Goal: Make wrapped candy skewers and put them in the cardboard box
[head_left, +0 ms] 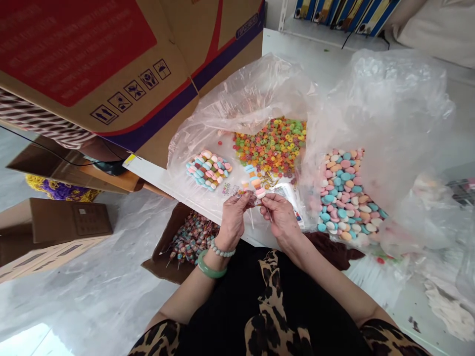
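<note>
A short row of pastel candies in blue, orange, pink and white stands up between my hands. My left hand pinches clear wrapping at its lower end. The fingers of my right hand are closed round the same end, beside a thin white stick. Small coloured candy rings lie heaped on clear plastic just beyond. Left of them is a pile of stacked pastel candies. Loose pastel candies fill a plastic bag to the right. Gold twist ties lie near my fingertips.
A large printed carton stands at the back left. An open box of wrapped candy sticks sits below the table edge at my left. Another person's leg and striped clothing show at far left. Blue folders stand on a shelf behind.
</note>
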A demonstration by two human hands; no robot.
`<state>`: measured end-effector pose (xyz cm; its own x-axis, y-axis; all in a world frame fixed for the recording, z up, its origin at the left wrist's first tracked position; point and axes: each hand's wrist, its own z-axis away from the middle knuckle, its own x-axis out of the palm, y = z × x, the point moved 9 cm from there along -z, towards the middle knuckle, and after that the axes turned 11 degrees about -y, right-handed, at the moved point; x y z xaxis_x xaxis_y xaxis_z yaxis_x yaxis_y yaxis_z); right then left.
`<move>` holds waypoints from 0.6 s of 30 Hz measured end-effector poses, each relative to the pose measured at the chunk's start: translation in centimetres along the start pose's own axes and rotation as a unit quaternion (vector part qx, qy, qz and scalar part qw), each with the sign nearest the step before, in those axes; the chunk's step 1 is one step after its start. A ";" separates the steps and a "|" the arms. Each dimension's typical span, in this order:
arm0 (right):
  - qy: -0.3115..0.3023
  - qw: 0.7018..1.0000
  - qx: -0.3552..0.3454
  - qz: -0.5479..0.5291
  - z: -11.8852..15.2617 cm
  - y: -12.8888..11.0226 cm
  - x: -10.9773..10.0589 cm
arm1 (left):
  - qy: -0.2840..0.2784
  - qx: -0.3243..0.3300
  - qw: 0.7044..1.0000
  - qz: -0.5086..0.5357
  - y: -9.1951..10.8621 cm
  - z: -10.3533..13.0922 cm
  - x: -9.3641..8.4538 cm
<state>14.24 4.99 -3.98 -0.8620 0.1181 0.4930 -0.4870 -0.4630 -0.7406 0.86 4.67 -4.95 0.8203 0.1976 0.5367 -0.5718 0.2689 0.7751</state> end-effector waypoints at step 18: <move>-0.124 0.991 0.050 0.027 0.3 -0.6 1.5 | 0.004 0.010 1.000 -0.018 0.6 -1.1 -0.6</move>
<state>13.30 5.13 -2.68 -0.8195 -0.1240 0.5595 -0.4134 -0.5481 -0.7271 -0.02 5.75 -5.15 0.8401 0.1965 0.5056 -0.5418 0.2568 0.8003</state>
